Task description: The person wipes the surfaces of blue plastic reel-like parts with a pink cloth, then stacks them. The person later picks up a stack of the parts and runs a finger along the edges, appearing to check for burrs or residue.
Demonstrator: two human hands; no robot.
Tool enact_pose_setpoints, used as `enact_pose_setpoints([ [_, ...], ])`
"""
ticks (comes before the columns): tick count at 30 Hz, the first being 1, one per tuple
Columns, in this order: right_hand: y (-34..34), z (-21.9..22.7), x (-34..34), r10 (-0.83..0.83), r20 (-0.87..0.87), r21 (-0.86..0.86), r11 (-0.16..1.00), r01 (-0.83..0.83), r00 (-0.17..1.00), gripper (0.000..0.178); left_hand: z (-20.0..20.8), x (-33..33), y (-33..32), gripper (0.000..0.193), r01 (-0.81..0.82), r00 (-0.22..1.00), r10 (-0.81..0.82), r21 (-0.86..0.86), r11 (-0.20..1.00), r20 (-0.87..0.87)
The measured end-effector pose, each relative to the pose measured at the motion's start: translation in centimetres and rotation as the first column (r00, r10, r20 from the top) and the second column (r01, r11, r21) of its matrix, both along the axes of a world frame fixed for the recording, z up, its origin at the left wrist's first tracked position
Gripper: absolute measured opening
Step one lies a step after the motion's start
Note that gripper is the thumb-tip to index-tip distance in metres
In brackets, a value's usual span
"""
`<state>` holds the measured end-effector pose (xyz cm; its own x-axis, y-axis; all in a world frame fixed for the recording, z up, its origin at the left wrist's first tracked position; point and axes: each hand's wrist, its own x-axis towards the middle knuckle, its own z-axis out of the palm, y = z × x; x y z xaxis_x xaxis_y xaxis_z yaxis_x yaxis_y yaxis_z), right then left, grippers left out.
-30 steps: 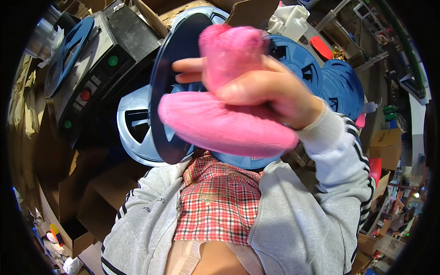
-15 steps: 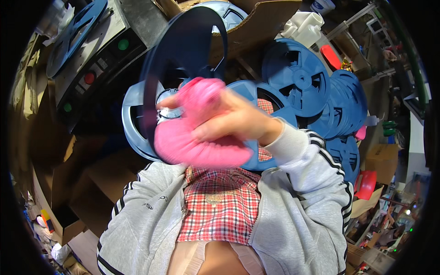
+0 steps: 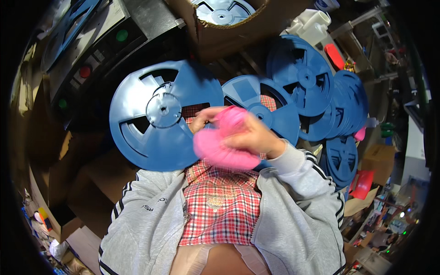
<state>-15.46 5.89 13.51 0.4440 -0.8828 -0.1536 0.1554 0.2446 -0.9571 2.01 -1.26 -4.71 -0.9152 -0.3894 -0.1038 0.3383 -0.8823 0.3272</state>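
Observation:
A large blue plastic reel (image 3: 172,142) lies face up in front of my chest, its hub and cut-out windows showing. My left hand (image 3: 200,120) grips it at its right side, near a window; the rest of that hand and the forearm are hidden beneath the disc. In my right hand (image 3: 252,137) is a bunched pink cloth (image 3: 228,149), blurred by motion, just beside the reel's right edge. The cloth partly covers the left hand's fingers. Directly right of it, a second blue reel (image 3: 286,120) lies partly behind my right hand.
More blue reels (image 3: 316,85) are piled at the right. A cardboard box (image 3: 229,39) with a reel inside stands at the far side. At far left is a dark machine (image 3: 103,57) with coloured buttons. White plastic jugs (image 3: 308,26) stand at the back right.
The reel at the left has gone from tilted nearly edge-on to facing up. My right hand with the pink cloth has moved to the right and slightly down.

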Motion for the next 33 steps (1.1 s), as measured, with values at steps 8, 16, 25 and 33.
enact_pose_setpoints([
  [8, -1.6, -8.2, -13.7, -0.486, -0.237, 0.482, 0.693, 0.536, 0.841, 0.032, 0.7, -0.2, -0.2, 0.053, -0.056, 0.998, 0.057, -0.074, 0.996, 0.005],
  [16, -5.0, -9.2, -14.3, -0.38, -0.174, 0.693, 0.608, 0.387, 0.909, 0.025, 0.1, 0.5, -0.4, 0.059, -0.081, 0.997, 0.079, -0.186, 0.979, -0.015],
  [25, -0.3, -7.3, -14.8, -0.402, -0.267, 0.59, 0.65, 0.478, 0.876, 0.026, 2.4, 1.0, -0.6, 0.096, -0.149, 0.983, 0.172, -0.26, 0.954, 0.067],
  [33, 0.4, -7.9, -14.9, -0.417, -0.25, 0.484, 0.728, 0.485, 0.874, 0.026, 1.9, 0.3, -1.5, 0.056, -0.114, 0.978, 0.154, -0.26, 0.959, 0.14],
])
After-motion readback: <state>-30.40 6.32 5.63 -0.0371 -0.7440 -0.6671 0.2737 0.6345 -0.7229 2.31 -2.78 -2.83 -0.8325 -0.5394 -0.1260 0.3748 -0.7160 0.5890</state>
